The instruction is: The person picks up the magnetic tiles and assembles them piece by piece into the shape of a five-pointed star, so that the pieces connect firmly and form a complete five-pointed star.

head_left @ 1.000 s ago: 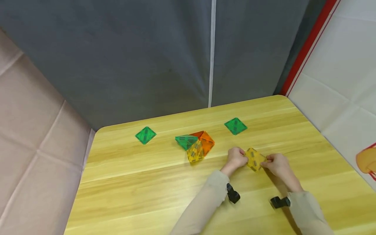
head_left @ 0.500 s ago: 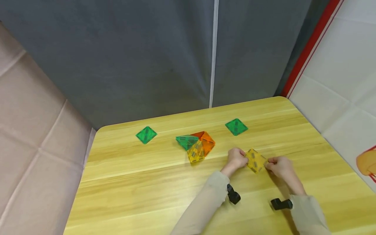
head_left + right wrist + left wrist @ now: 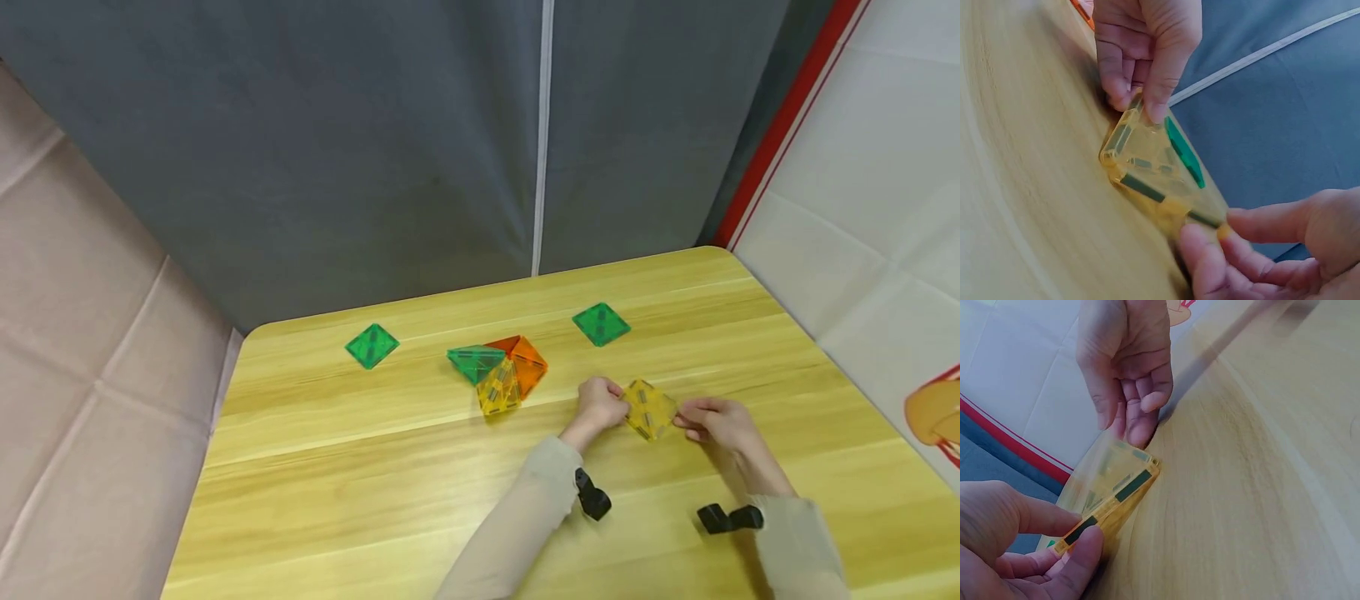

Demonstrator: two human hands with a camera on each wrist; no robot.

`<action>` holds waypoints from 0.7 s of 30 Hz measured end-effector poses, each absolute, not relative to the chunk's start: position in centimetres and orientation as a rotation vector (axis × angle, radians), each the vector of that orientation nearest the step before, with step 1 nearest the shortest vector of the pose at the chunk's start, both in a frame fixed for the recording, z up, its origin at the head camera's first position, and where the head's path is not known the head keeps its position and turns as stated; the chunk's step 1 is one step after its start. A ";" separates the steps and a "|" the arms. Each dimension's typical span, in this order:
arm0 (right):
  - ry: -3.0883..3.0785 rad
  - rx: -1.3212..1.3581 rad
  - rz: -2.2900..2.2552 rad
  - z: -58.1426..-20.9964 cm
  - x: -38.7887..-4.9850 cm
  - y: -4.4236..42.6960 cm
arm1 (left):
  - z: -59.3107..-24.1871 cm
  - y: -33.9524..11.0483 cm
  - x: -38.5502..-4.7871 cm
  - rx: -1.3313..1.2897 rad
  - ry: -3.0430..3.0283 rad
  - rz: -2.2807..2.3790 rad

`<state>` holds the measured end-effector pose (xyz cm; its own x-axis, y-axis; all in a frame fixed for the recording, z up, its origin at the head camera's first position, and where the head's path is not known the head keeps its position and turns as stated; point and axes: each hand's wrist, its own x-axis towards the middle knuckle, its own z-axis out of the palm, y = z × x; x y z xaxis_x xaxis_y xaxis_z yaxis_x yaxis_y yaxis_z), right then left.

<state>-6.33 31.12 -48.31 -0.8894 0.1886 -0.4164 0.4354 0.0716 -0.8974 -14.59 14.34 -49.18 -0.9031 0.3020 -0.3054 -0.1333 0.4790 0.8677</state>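
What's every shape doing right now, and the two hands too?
yellow piece: held at two corners
left green diamond: lying flat
right green diamond: lying flat
colourful cluster: panels tilted and touching
left hand: pinching the yellow piece
right hand: pinching its opposite corner

piece (image 3: 649, 409) between the hands (image 3: 600, 402) (image 3: 718, 423), right of the cluster (image 3: 499, 386)

Two green diamond-shaped magnetic-tile pieces (image 3: 372, 346) (image 3: 602, 324), one yellow magnetic-tile piece (image 3: 649, 409), one multicolour magnetic-tile cluster (image 3: 497, 385); tiles in it overlap, can't count. One left hand (image 3: 600, 403), one right hand (image 3: 720, 422). Two black wrist cameras (image 3: 593, 497) (image 3: 729, 518), two beige sleeves (image 3: 517, 517) (image 3: 797, 542), one bench (image 3: 360, 483).
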 end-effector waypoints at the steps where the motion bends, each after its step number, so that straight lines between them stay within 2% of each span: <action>1: 2.141 0.651 -1.924 -48.4 -6.6 31.2 | -49.2 14.3 -14.6 0.132 2.300 1.422; 5: 2.196 0.631 -1.820 -48.4 -7.5 31.3 | -49.2 14.1 -14.6 0.098 2.268 1.463; 12: 2.322 0.401 -1.615 -47.0 -8.7 31.3 | -49.2 13.3 -14.6 0.094 2.191 1.573; 21: 2.565 0.042 -1.574 -45.3 -10.2 28.8 | -46.5 9.8 -14.5 0.599 2.543 1.515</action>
